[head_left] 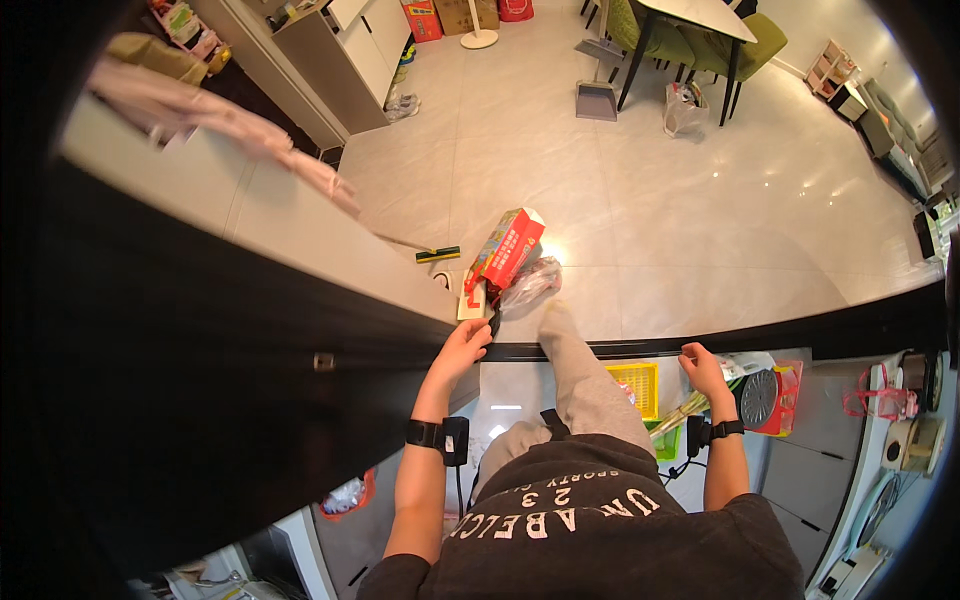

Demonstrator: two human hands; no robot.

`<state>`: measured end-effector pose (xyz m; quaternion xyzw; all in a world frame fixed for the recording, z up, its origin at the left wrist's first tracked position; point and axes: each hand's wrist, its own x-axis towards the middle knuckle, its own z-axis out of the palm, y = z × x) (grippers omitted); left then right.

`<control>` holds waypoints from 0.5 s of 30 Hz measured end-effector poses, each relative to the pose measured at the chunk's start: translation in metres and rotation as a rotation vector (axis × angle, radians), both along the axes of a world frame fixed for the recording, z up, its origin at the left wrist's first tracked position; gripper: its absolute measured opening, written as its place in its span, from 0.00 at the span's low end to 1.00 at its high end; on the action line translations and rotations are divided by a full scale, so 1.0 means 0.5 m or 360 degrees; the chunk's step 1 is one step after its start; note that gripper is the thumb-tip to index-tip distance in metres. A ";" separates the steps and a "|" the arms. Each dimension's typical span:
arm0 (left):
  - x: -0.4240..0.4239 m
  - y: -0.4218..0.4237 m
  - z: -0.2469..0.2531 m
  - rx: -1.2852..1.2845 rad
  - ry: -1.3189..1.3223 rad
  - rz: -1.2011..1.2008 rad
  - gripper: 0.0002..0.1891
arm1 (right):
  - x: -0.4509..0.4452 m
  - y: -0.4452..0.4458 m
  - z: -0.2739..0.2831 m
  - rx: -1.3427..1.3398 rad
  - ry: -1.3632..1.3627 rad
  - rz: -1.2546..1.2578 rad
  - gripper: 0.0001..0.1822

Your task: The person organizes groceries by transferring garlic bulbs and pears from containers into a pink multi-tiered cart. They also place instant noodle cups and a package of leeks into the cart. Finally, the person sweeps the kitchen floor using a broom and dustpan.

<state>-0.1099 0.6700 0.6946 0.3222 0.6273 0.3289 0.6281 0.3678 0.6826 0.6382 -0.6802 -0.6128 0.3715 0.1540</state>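
Observation:
My left hand [463, 346] is in front of my body at the edge of the black door, beside the doorway track; its fingers are curled, and whether they touch a dark item there I cannot tell. Just past it on the floor lie a red printed bag [514, 247], a pale box [472, 296] and a clear plastic bag [534, 285]. My right hand [700, 365] hangs with loosely bent fingers and nothing visible in it, near a white plastic package [748, 364] and a round dark grille [758, 397]. Each wrist wears a black strap with a device.
One leg is over the black floor track [600, 350]. Yellow [646, 390] and green baskets [667, 441] stand near my right side. A squeegee-like mop head [438, 254] lies by the wall. Farther off are a dustpan [597, 101], a plastic bag [684, 111] and a table [701, 19] with green chairs.

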 end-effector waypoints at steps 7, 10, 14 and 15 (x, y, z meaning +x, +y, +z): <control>-0.007 0.364 -0.016 -0.0126 0.0043 -0.0090 0.22 | -0.001 0.313 0.016 -0.0056 0.0066 -0.0052 0.16; 0.006 0.508 -0.002 0.0056 -0.0017 -0.0009 0.20 | 0.005 0.440 0.058 -0.0060 0.0087 -0.0109 0.16; 0.020 0.706 0.047 0.0191 0.0128 0.0070 0.14 | 0.023 0.577 0.094 -0.0020 0.0093 -0.0208 0.16; 0.004 0.740 0.057 0.0194 0.0128 0.0105 0.14 | 0.008 0.607 0.096 0.0010 0.0112 -0.0217 0.16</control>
